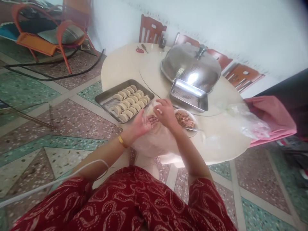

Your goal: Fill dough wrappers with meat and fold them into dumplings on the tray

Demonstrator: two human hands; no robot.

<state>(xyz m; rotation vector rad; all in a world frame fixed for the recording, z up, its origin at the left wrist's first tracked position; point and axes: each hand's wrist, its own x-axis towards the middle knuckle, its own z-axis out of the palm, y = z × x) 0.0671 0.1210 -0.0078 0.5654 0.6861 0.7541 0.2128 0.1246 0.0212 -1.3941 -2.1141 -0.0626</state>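
My left hand (143, 123) is turned palm up with its fingers stretched out, and nothing lies on the palm. Just above it, my right hand (166, 113) pinches a pale, thin round piece that looks like a dumpling wrapper (151, 110), partly hidden behind the fingers. To the left of my hands is a metal tray (102, 98) holding rows of folded dumplings (128, 102). Close to my right wrist stands a bowl of minced filling (184, 119), with a thin utensil (194, 129) resting across its near side.
The round table (120, 64) carries a large domed metal lid (187, 64) and a second metal tray (189, 96). Red scissors (139, 50) lie at the far edge. Clear plastic bags (252, 123) and a pink cloth (274, 115) are at the right. Several wooden chairs (151, 29) stand behind.
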